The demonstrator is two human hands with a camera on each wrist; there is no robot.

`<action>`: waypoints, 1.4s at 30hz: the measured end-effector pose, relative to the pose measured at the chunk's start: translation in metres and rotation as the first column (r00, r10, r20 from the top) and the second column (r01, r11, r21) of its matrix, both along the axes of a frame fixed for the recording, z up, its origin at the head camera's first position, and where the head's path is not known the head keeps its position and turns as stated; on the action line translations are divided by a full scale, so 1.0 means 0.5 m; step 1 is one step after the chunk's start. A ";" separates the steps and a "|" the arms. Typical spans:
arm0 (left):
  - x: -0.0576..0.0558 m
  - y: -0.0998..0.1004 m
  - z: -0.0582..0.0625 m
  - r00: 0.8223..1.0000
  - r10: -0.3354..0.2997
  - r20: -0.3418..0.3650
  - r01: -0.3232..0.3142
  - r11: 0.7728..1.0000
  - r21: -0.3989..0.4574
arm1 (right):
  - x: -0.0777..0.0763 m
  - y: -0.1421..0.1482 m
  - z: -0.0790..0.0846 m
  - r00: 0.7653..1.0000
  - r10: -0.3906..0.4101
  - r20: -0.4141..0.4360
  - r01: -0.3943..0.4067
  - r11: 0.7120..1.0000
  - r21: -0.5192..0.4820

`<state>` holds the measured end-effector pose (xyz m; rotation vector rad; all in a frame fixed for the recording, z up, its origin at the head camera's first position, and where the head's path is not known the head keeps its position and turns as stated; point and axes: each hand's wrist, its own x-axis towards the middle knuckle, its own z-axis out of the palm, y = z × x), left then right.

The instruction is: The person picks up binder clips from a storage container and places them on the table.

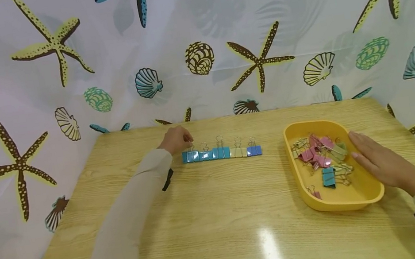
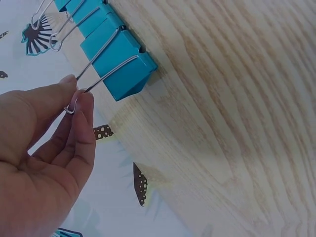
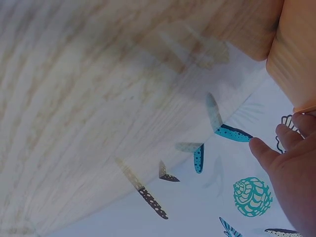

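Note:
My left hand (image 1: 174, 140) is at the left end of a row of binder clips. Its thumb and fingers pinch the wire handle of the leftmost teal binder clip (image 2: 121, 74). To its right stand a smaller teal clip (image 1: 204, 156), another teal clip (image 1: 221, 153), a pale yellow clip (image 1: 238, 152) and a blue clip (image 1: 253, 151), side by side with handles up. My right hand (image 1: 383, 161) rests with straight fingers on the right rim of a yellow plastic bin (image 1: 299, 180). Pink clips (image 1: 321, 160) and a teal clip (image 1: 329, 177) lie inside.
Green and yellow clips (image 1: 342, 169) are also in the bin. The wooden table (image 1: 220, 217) runs back to a white cloth (image 1: 176, 31) printed with starfish and shells. A bright reflection lies on the tabletop near the front.

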<state>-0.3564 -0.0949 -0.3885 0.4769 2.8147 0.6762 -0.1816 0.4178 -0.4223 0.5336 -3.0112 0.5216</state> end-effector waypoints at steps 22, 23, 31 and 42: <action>0.070 0.111 0.127 0.957 -0.212 -0.196 0.126 0.917 -0.378 | -0.010 -0.002 0.002 1.000 -0.001 -0.015 0.000 1.000 -0.013; 0.078 0.127 0.138 0.957 -0.230 -0.175 0.152 0.915 -0.374 | -0.010 -0.002 0.003 1.000 -0.001 -0.011 0.001 1.000 -0.016; 0.150 0.267 0.204 0.884 -0.443 -0.151 0.363 0.854 -0.373 | -0.011 -0.004 0.002 1.000 -0.002 0.001 0.002 1.000 -0.021; 0.201 0.444 0.230 0.786 -0.619 -0.018 0.530 0.688 -0.496 | -0.009 0.000 -0.001 1.000 0.006 -0.001 -0.006 0.999 -0.031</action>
